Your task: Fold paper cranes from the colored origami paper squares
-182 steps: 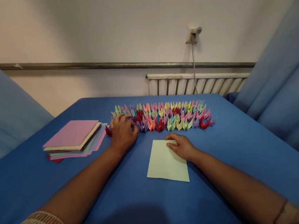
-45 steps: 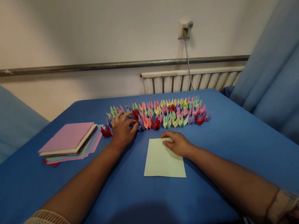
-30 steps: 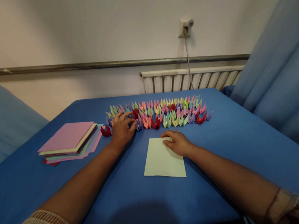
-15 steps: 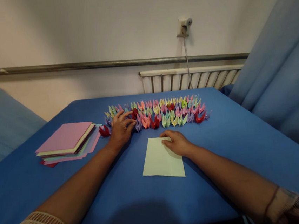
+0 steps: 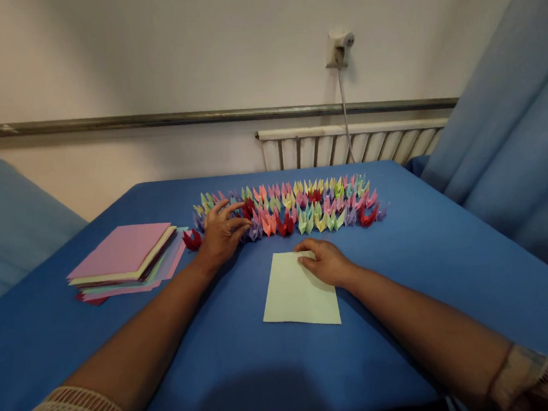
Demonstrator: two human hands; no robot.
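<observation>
My left hand (image 5: 222,234) reaches into the left part of the rows of folded paper cranes (image 5: 285,222). Its thumb and index finger come together at a purple paper crane (image 5: 255,228), while the other fingers stretch out above. The hand hides some cranes behind it. A pale green square sheet of paper (image 5: 296,295) lies flat in front of the rows. Over that sheet's upper right part rests my right hand (image 5: 325,262), its fingers bent and thumb and index finger apart.
A stack of coloured paper sheets (image 5: 122,251), pink on top, lies at the left on the blue-covered table (image 5: 435,267). A red crane (image 5: 191,240) stands at the left end of the front row. Blue curtains (image 5: 510,92) hang at both sides, with a wall behind.
Both hands keep nearly the same pose. The whole view has shifted very slightly to the right.
</observation>
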